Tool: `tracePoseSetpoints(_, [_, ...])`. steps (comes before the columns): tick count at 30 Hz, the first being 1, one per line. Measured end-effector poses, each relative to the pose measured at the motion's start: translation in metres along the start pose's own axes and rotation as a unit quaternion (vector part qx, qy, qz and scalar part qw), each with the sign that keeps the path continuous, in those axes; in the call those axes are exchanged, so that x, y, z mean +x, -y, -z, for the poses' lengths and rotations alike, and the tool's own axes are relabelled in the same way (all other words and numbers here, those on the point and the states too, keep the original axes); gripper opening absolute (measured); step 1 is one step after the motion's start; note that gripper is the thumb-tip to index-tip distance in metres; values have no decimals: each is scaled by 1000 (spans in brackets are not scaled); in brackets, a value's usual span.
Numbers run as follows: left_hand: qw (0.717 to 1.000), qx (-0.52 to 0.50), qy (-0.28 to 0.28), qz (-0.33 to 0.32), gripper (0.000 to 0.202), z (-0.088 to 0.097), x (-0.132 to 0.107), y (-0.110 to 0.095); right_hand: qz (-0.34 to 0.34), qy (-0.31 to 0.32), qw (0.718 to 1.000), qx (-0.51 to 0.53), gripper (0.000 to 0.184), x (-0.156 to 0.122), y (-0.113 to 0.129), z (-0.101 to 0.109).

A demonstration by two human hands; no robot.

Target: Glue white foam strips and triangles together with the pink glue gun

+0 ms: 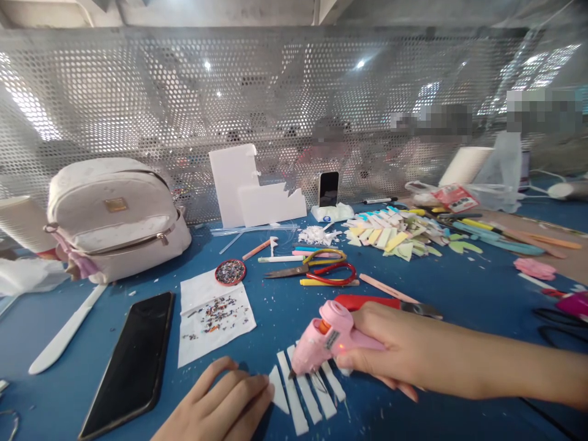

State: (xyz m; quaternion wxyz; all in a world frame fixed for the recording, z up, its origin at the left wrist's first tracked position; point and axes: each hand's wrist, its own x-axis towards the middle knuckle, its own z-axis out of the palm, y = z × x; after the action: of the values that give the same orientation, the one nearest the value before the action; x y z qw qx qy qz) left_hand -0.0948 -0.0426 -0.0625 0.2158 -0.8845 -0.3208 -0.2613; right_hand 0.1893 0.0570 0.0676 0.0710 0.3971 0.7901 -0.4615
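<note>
My right hand (390,349) is closed round a pink glue gun (324,343), whose nozzle points down-left at several white foam strips (303,392) lying side by side on the blue table (459,288). My left hand (225,404) rests at the bottom edge with its fingers together and flat, fingertips touching the leftmost strip. It holds nothing.
A black phone (133,361) lies at the left beside a white paper with coloured bits (214,318). Scissors (316,269), a red cutter (381,303), sticks and coloured foam pieces (390,233) lie behind. A white backpack (114,214) stands far left, before a perforated metal screen.
</note>
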Motion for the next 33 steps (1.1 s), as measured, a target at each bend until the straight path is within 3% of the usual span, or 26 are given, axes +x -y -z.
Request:
tracePoseSetpoints(12, [1000, -1, -16, 5, 41, 0, 2, 0, -7, 9, 1000, -14, 29, -4, 10, 3])
tracePoseSetpoints(19, [1000, -22, -9, 11, 40, -2, -1, 0, -18, -33, 999, -23, 35, -4, -2, -4])
tracePoseSetpoints(24, [1000, -6, -17, 11, 38, -1, 0, -1, -8, -26, 1000, -4, 33, -7, -4, -4])
tracePoseSetpoints(33, [1000, -9, 10, 5, 43, -1, -3, -1, -13, -40, 999, -28, 35, -10, 0, -7])
